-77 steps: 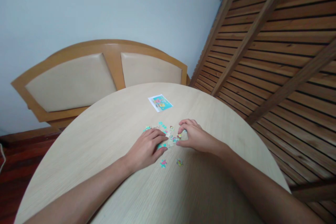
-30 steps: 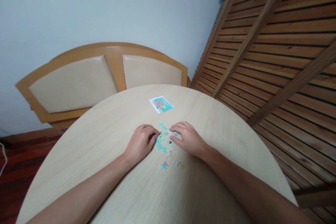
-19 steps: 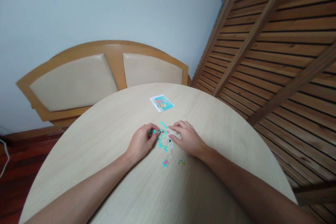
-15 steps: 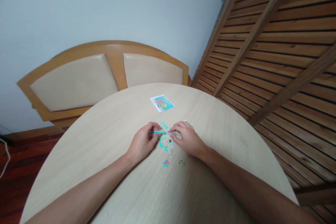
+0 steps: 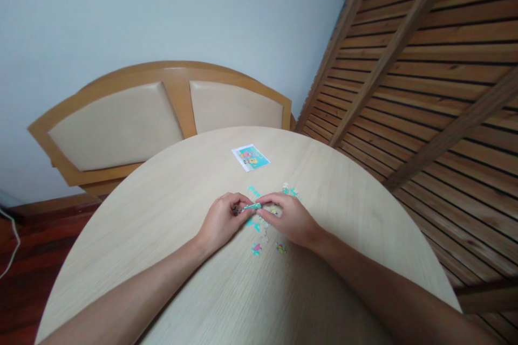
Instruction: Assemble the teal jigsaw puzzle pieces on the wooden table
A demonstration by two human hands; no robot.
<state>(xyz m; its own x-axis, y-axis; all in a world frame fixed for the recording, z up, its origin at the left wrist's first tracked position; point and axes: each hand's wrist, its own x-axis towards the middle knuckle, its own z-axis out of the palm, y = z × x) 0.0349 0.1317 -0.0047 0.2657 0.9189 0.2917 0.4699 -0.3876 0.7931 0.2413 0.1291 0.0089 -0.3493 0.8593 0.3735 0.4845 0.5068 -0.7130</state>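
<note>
Both hands meet over a small scatter of turquoise jigsaw pieces [image 5: 258, 225] on a round pale wooden table [image 5: 202, 172]. My left hand [image 5: 222, 222] is closed, its fingertips pinching a turquoise jigsaw piece [image 5: 251, 206]. My right hand [image 5: 289, 219] is closed too, thumb and forefinger pinching the other end of that same piece. Two loose pieces, one pink-and-turquoise [image 5: 256, 249] and one yellowish [image 5: 280, 248], lie just below the hands. A few more pieces [image 5: 290, 190] lie above my right hand.
A small reference picture card [image 5: 250, 157] lies farther back on the table. A wooden headboard with beige padded panels [image 5: 121, 118] leans on the pale blue wall. A slatted wooden bed frame [image 5: 424, 64] stands propped on the right. Dark red floor [image 5: 24, 259] shows at the left.
The hands came together from flat on the pile. Both now pinch one turquoise piece lifted slightly between them, and the pieces above my right hand are uncovered.
</note>
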